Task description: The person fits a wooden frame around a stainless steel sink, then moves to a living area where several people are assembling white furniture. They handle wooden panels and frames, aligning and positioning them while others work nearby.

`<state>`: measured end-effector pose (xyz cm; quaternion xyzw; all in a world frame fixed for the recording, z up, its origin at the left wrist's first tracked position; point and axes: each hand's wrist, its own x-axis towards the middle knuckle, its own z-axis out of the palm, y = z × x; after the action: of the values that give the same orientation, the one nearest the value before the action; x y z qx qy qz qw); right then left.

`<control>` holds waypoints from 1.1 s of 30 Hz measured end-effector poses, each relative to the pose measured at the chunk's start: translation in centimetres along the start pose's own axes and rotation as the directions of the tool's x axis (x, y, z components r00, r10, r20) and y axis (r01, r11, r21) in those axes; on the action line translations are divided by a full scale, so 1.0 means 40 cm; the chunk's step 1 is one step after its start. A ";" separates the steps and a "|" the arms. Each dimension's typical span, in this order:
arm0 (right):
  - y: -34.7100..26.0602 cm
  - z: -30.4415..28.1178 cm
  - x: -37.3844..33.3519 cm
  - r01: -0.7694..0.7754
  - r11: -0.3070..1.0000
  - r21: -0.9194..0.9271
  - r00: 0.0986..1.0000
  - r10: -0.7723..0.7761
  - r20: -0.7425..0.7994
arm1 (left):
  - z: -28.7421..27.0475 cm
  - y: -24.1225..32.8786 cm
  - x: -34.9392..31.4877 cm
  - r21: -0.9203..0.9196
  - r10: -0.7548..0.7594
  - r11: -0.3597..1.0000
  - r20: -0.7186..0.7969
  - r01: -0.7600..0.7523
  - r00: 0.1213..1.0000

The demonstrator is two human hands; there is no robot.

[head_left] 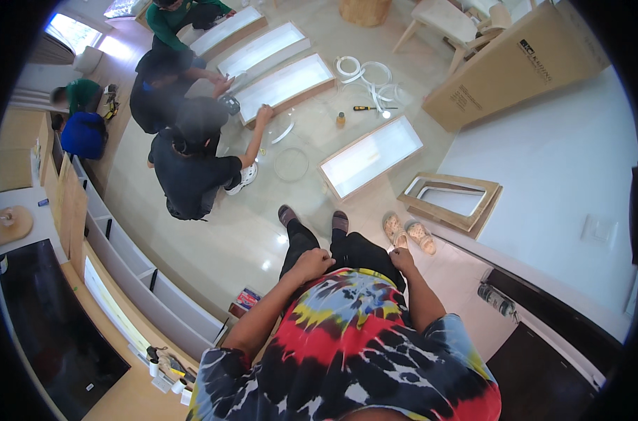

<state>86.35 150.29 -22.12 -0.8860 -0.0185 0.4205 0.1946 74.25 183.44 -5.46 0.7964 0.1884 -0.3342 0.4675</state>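
Tie-dye shirt (361, 330) hogs six o'clock, closest to the lens. Black trousers (368, 251) show just above it, between five and six, and both hands are down by them. Left hand (314, 265) is at six, against the lap near the shirt hem, fingers curled in. Right hand (402, 260) is around four, beside the other thigh. Honestly can't tell if either set of fingers is clamped on cloth.

Pale clogs (421, 238) sit between three and four, a wooden frame (486, 200) at three, and a big cardboard box (508, 74) tilts at two. One white-faced panel (371, 156) lies on the floor between one and two. Over at ten, a co-worker in black (196, 168) is crouched, one hand touching the edge of another panel (287, 83) near eleven-thirty. White coiled strips (363, 69) are past twelve, next to a screwdriver (364, 108).
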 end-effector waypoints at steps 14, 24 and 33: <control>-0.041 0.039 0.044 0.104 0.994 0.034 0.990 -0.100 -0.099 | -0.309 0.601 -0.537 0.540 0.483 0.087 -0.758 -0.837 -0.439; -0.049 0.017 0.036 0.083 0.995 0.050 0.994 -0.079 -0.079 | -0.323 0.689 -0.573 0.629 0.337 -0.324 -0.620 -0.706 -0.708; -0.050 0.031 0.057 0.108 0.994 0.035 0.992 -0.105 -0.077 | -0.301 0.667 -0.551 0.624 0.352 -0.339 -0.610 -0.704 -0.710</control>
<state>87.15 153.01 -23.79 -0.8950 -0.0500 0.3761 0.2346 79.33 181.08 30.76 0.4833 -0.2899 0.6710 0.4818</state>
